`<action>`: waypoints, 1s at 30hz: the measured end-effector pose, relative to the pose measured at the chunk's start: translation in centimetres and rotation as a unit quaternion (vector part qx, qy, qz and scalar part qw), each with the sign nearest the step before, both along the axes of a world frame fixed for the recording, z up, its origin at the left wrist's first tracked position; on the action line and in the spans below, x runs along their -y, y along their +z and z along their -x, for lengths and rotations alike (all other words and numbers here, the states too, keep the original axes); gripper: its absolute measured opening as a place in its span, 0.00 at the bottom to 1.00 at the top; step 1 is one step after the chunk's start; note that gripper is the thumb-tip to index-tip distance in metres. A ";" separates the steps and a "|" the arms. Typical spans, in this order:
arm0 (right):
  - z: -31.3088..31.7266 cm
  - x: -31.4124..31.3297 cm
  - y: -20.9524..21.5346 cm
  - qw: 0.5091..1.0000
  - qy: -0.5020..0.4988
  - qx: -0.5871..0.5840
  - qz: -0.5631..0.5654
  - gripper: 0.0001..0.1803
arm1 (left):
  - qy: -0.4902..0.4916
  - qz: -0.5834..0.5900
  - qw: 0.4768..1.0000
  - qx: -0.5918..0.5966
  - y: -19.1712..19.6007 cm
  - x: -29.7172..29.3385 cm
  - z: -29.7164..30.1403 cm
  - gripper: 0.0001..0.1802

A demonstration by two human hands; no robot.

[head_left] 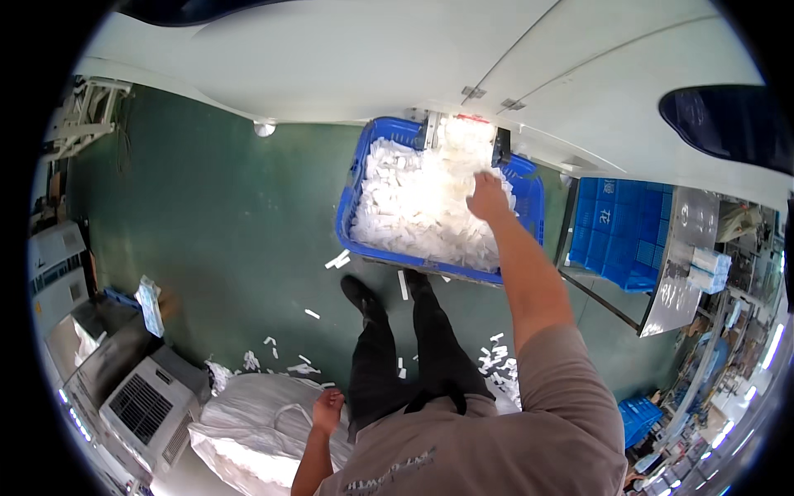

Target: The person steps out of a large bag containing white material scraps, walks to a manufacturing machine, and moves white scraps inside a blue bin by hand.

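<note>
My right hand (489, 197) reaches forward over a heap of small white strips (397, 198) that fills a blue plastic basket (341, 217). Its fingers point away from me onto the pile at the right side, with the thumb apart; no strip shows in its grasp. Bright light washes out the strips beside it. Down by my left hip, my left hand (328, 409) has its fingers curled in, with nothing visible in them. It is close to a large white sack (248, 409).
A large white machine (331, 66) overhangs the basket's far edge. Loose white strips (337, 259) lie on the green floor (223, 223). Blue crates (620, 227) stand at right beside a metal panel (682, 264). A grey vented unit (145, 405) sits at lower left.
</note>
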State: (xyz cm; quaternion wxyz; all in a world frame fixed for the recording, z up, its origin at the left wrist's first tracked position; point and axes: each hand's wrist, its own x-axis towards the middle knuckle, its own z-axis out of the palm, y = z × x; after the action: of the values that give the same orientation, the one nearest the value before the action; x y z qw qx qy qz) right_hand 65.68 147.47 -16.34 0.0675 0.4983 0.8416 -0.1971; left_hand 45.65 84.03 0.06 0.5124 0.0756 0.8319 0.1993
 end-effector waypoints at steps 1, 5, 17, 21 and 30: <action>0.7 -2.0 -0.6 1.000 0.006 -0.023 -0.020 0.36 | 0.008 0.024 1.000 0.014 -0.2 0.5 -0.9 0.11; 2.7 -10.3 -4.6 0.996 0.034 0.002 -0.084 0.39 | -0.007 0.062 0.998 0.030 -1.7 1.0 -1.9 0.10; -4.7 12.1 -13.0 0.961 0.002 0.130 0.246 0.48 | 0.076 0.088 0.992 0.050 0.5 -5.9 -4.5 0.10; -12.0 12.1 -13.6 0.882 -0.065 0.203 0.420 0.40 | 0.041 0.049 0.996 0.056 1.3 -11.4 -3.4 0.09; -8.1 -6.8 -5.5 0.987 0.091 0.002 0.132 0.19 | 0.006 0.020 0.998 0.052 -0.9 -12.0 -1.9 0.11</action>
State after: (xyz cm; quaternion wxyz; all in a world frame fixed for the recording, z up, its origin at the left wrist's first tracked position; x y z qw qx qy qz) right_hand 73.80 154.24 -21.82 0.1519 0.4072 0.8498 -0.2981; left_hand 47.59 96.08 -0.80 0.5553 0.0497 0.8083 0.1892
